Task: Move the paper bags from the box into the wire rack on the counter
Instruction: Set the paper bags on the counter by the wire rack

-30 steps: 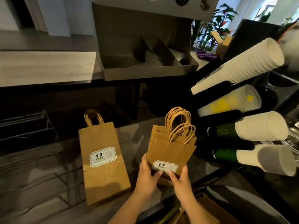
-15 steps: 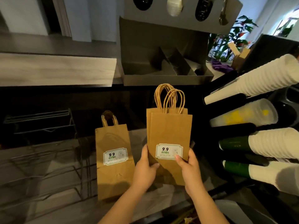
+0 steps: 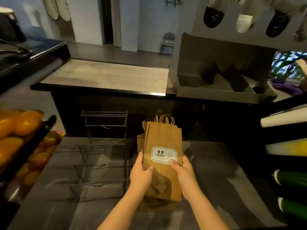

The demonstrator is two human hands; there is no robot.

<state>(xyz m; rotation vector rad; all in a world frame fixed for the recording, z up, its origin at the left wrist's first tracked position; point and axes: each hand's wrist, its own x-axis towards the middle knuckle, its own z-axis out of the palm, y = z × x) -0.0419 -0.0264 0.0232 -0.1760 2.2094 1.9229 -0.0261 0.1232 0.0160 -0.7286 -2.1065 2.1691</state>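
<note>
I have the paper bags (image 3: 163,140) in a two-handed grip; my left hand (image 3: 141,173) clamps the stack's left edge with the thumb across the front, and my right hand (image 3: 182,171) clamps the right edge with the thumb at the corner of the white label (image 3: 163,155); both are closed on the paper, neither is free. The stack is flat-folded and stands nearly upright over the worktop (image 3: 216,180), its long axis running from 6 o'clock at the folded bottoms to 12 o'clock at the twisted handles (image 3: 166,119), label facing me; whether the bottom edge touches the worktop I cannot tell. A further brown edge shows behind the stack at its 9 o'clock side; I cannot say whether that is a separate bag.

What matters for the next move: the wire rack (image 3: 103,165) sits on the same worktop at 9 o'clock from my grip, just beside the stack, its raised end toward 12 o'clock and its low wires reaching toward me; my left hand is the nearer one. I judge the bags must travel sideways toward 9 o'clock, kept upright, to drop between the wires; the handles could snag on the raised frame.

Oranges (image 3: 20,120) lie beyond the rack at 9 o'clock; cup stacks (image 3: 285,117) at 3 o'clock.
</note>
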